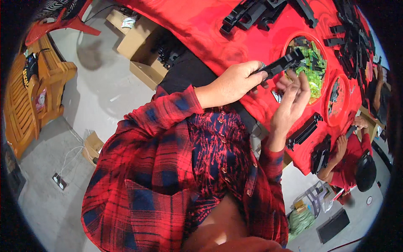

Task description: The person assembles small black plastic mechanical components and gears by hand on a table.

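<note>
My left hand (235, 82) is closed round one end of a long black plastic part (280, 66), its thumb lying along the near side. The part's other end juts out over a round red basket (288, 42) of translucent yellow-green pieces (314, 80) and some dark ones. Just below the part, my right hand (291, 103) is raised with its fingers bent towards it. Those fingertips are blurred, so whether they pinch something small cannot be told.
On the red-covered table (189, 21) lie black parts (262, 14) at the far side and a stack of black strips (304, 131) near my right forearm. A second red basket (328, 119) holds small dark pieces. A co-worker (350, 161) sits at right. An open carton (145, 69) stands left of the table.
</note>
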A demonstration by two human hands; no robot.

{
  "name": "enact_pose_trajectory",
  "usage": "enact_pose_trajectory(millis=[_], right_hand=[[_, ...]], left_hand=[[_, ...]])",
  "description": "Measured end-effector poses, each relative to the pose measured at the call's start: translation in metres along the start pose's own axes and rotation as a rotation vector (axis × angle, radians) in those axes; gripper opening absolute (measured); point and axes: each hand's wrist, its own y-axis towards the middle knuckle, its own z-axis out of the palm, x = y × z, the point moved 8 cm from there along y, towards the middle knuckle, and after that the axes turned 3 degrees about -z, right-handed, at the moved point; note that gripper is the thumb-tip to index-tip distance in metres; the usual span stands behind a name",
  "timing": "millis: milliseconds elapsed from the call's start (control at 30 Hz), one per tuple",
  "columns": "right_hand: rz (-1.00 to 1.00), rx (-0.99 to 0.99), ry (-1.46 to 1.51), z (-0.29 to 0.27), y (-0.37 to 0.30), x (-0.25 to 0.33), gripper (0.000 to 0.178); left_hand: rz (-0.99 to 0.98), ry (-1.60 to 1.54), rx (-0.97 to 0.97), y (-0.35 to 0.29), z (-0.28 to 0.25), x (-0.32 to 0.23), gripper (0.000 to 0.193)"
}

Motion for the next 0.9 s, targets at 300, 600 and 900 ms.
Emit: enact_pose_trajectory(millis=[300, 600, 900], right_hand=[[-0.049, 0.004, 0.068, 0.020, 0.022, 0.009, 0.042], [-0.139, 0.003, 0.037, 0.024, -0.010, 0.007, 0.046], [-0.251, -0.045, -0.223, 0.014, -0.035, 0.001, 0.052]], left_hand=[[-0.052, 0.105, -0.007, -0.004, -0.002, 0.003, 0.024], [-0.119, 0.094, -0.025, -0.013, -0.005, 0.021, 0.020], [-0.090, -0.238, -0.072, -0.020, 0.003, 0.027, 0.024]])
